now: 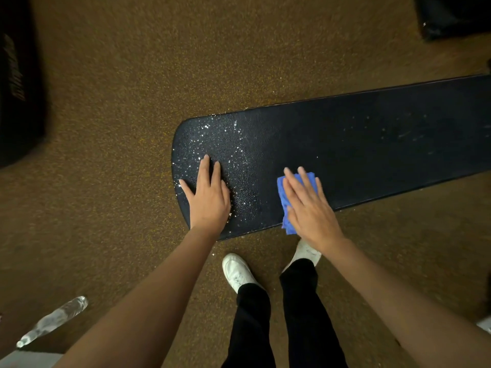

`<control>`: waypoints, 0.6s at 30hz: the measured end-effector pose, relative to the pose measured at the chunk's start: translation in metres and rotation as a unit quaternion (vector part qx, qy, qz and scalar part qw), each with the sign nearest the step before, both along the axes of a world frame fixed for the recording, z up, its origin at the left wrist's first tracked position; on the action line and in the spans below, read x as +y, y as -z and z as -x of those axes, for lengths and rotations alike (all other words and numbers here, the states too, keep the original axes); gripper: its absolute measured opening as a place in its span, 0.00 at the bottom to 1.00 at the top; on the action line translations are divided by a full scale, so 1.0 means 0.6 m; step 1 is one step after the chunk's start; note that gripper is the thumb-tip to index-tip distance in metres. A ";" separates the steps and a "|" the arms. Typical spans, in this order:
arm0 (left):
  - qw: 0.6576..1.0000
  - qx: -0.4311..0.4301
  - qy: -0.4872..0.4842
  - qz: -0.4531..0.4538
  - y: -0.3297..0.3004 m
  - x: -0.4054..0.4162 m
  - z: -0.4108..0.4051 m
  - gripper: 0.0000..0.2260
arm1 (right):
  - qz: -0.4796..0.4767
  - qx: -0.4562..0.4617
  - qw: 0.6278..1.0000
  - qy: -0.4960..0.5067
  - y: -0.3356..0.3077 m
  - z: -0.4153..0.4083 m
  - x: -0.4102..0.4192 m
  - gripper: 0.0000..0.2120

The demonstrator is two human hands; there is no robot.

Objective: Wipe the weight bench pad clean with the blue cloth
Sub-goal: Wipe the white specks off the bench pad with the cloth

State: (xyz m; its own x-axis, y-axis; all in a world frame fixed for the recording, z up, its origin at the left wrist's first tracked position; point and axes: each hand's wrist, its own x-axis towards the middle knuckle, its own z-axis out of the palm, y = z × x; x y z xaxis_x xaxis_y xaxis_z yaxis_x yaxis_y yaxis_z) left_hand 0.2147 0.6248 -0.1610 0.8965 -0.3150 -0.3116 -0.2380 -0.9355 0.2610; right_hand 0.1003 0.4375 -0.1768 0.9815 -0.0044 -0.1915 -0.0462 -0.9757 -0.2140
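The black weight bench pad (345,144) runs from the middle of the view out to the right edge. Its rounded left end glistens with many small droplets. My left hand (208,196) lies flat, fingers spread, on that wet end and holds nothing. My right hand (308,205) presses flat on a folded blue cloth (285,205) at the pad's near edge. The cloth shows to the left of and beyond my fingers; the rest is hidden under my palm.
Speckled brown rubber floor (119,115) surrounds the bench. A clear plastic bottle (53,321) lies on the floor at lower left. Dark equipment stands at far left (18,102) and upper right (454,14). My white shoes (236,270) stand just in front of the pad.
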 end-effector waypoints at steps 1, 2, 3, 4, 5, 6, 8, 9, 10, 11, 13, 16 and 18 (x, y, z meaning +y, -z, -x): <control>1.000 0.001 0.002 -0.001 0.000 0.001 0.000 0.21 | -0.002 0.004 0.999 0.036 -0.002 -0.006 0.005 0.27; 1.000 0.003 0.005 -0.002 -0.001 0.002 0.000 0.21 | -0.004 0.006 0.998 0.067 -0.004 -0.012 0.019 0.27; 1.000 0.005 0.007 -0.004 -0.002 0.003 -0.001 0.21 | -0.009 0.008 0.996 0.088 -0.006 -0.017 0.038 0.28; 1.000 0.006 0.008 -0.004 -0.002 0.004 -0.002 0.21 | -0.019 0.012 0.995 0.097 -0.007 -0.022 0.061 0.28; 1.000 0.007 0.009 -0.005 -0.003 0.005 -0.003 0.21 | -0.032 0.017 0.995 0.091 -0.006 -0.025 0.085 0.30; 1.000 0.007 0.011 -0.006 -0.004 0.006 -0.004 0.21 | -0.041 0.021 0.996 0.077 -0.006 -0.025 0.108 0.31; 1.000 0.006 0.016 -0.006 -0.006 0.007 -0.005 0.21 | -0.047 0.021 0.998 0.048 -0.005 -0.025 0.134 0.33; 1.000 0.006 0.014 -0.002 -0.007 0.007 -0.005 0.21 | -0.048 0.016 0.998 0.035 -0.004 -0.024 0.134 0.34; 1.000 0.007 0.009 0.004 -0.008 0.007 -0.006 0.21 | -0.048 0.009 0.999 0.018 -0.002 -0.021 0.127 0.34; 1.000 0.007 0.007 0.008 -0.010 0.007 -0.006 0.21 | -0.045 0.003 0.999 0.003 0.000 -0.017 0.113 0.34; 1.000 0.006 0.009 0.011 -0.012 0.007 -0.006 0.21 | -0.030 -0.001 0.999 0.021 0.000 -0.009 0.079 0.35; 1.000 0.007 0.011 0.013 -0.011 0.007 -0.004 0.21 | -0.021 -0.001 0.991 0.131 -0.005 -0.013 0.058 0.33; 1.000 0.007 0.015 0.014 -0.009 0.008 -0.003 0.21 | -0.031 0.012 0.985 0.172 -0.009 -0.024 0.084 0.31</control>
State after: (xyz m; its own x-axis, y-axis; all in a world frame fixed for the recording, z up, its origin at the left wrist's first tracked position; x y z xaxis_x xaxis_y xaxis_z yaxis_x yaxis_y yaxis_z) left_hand 0.2168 0.6293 -0.1558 0.8824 -0.3495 -0.3151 -0.2612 -0.9208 0.2898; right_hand 0.1148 0.4881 -0.1714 0.9190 -0.3232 -0.2258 -0.3775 -0.8864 -0.2678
